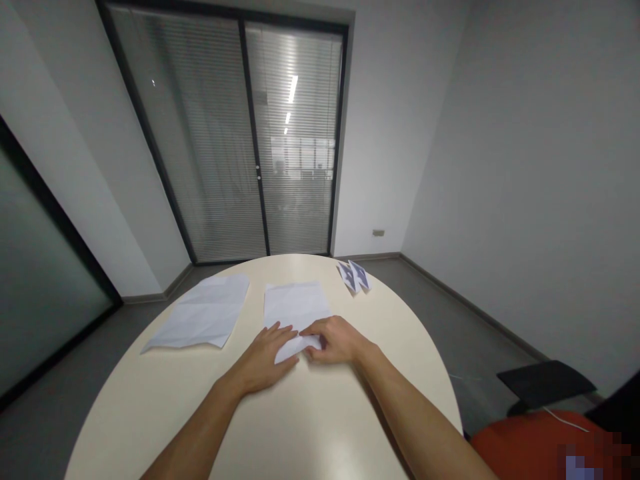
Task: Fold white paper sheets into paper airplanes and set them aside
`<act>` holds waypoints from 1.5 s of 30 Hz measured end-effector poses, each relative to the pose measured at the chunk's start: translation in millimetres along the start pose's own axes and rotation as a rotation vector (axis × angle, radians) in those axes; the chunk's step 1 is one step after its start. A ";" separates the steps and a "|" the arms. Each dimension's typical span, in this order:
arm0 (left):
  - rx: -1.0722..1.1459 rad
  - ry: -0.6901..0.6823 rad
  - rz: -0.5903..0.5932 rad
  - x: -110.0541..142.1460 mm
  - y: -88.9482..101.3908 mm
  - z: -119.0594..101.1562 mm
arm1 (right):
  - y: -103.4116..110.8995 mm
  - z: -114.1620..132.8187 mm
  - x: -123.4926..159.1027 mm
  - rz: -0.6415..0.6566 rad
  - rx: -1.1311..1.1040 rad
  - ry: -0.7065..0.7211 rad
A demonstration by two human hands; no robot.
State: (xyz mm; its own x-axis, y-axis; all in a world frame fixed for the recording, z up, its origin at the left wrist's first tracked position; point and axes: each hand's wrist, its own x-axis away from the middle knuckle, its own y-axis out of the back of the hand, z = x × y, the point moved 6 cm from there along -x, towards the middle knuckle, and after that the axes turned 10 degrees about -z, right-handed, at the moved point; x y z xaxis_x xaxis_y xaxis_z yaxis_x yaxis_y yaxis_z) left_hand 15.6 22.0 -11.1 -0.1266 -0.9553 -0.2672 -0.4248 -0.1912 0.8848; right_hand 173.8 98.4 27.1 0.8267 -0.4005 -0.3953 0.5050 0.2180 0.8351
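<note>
A white sheet of paper [295, 300] lies on the table in front of me, its near edge turned up into a folded strip. My left hand [267, 357] rests on the left part of that strip, fingers stretched out and spread. At the right end of the strip, my right hand [334, 339] has its thumb and forefinger on either side of the folded paper. Parts of the fold are hidden under both hands.
The round cream table [300, 427] carries a larger creased stack of white paper [207, 310] at left and folded paper pieces with dark print [355, 277] at back right. An orange chair [525, 440] with a black armrest [545, 383] stands at right. Glass doors [295, 200] are beyond.
</note>
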 end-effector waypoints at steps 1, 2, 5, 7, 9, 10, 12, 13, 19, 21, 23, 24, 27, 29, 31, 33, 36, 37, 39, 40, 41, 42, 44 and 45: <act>0.017 -0.017 0.031 1.4 1.2 -1.7 | 0.5 -0.1 0.2 -0.001 -0.006 0.003; 0.029 -0.026 0.048 2.4 2.7 -2.5 | 1.0 -0.1 0.3 -0.003 -0.012 0.006; 0.061 -0.027 0.031 3.0 6.9 -0.1 | 2.2 0.0 0.0 -0.010 -0.019 0.000; 0.096 -0.021 -0.001 1.9 8.1 4.4 | 3.3 -0.1 -0.2 -0.009 -0.018 -0.008; 0.144 -0.015 -0.029 0.5 8.5 9.9 | 4.8 -1.2 0.2 0.000 -0.019 -0.019; 0.170 -0.010 -0.043 -0.2 8.9 12.6 | 5.9 -2.9 0.7 0.005 -0.020 -0.032; 0.231 0.013 -0.069 -1.6 10.6 17.4 | 8.1 -9.1 2.6 0.017 -0.033 -0.078; 0.266 0.036 -0.087 -2.1 12.1 19.7 | 9.3 -13.6 4.0 0.022 -0.051 -0.111; 0.386 0.244 -0.198 -3.9 21.3 32.2 | 18.3 -43.5 16.0 -0.015 -0.262 -0.270; 0.373 0.281 -0.271 -4.5 26.2 36.4 | 21.5 -51.5 19.2 -0.065 -0.273 -0.301; 0.368 0.281 -0.351 -5.2 31.5 39.7 | 21.6 -57.8 20.9 -0.099 -0.253 -0.328; 0.372 0.274 -0.374 -5.6 33.1 41.1 | 20.8 -60.4 21.1 -0.113 -0.228 -0.337; 0.387 0.280 -0.411 -6.2 34.4 46.3 | 19.2 -66.8 19.8 -0.175 -0.114 -0.351; 0.389 0.303 -0.451 -6.2 34.6 51.3 | 19.4 -70.5 18.8 -0.221 -0.055 -0.361; 0.401 0.329 -0.498 -6.3 34.3 56.6 | 19.6 -73.6 18.4 -0.256 -0.041 -0.372; 0.436 0.347 -0.531 -6.7 33.0 60.7 | 20.1 -76.0 18.7 -0.287 -0.053 -0.386; 0.484 0.350 -0.536 -6.8 30.6 61.9 | 21.3 -78.5 19.1 -0.336 -0.077 -0.410; 0.480 0.348 -0.523 -6.6 29.7 61.2 | 21.4 -79.2 19.1 -0.349 -0.083 -0.418; 0.460 0.347 -0.484 -6.1 27.7 59.5 | 21.4 -80.4 18.8 -0.372 -0.100 -0.425; 0.449 0.347 -0.464 -6.0 26.7 59.1 | 21.2 -81.0 18.5 -0.383 -0.112 -0.424; 0.436 0.350 -0.454 -5.9 26.0 59.3 | 21.1 -81.8 18.2 -0.396 -0.125 -0.421; 0.424 0.352 -0.452 -6.0 25.7 60.0 | 21.0 -82.8 18.1 -0.411 -0.139 -0.419; 0.400 0.347 -0.478 -6.9 26.2 62.4 | 20.7 -85.4 18.3 -0.441 -0.158 -0.421; 0.392 0.343 -0.503 -7.4 26.9 64.0 | 20.5 -86.6 18.7 -0.456 -0.164 -0.423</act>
State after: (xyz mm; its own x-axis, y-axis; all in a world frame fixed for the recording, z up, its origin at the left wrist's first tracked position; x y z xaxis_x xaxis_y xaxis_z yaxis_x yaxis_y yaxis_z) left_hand -52.2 38.4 -9.7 0.4296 -0.8022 -0.4147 -0.6559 -0.5928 0.4673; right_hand 221.1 172.4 3.7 0.3680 -0.7939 -0.4840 0.8416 0.0631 0.5365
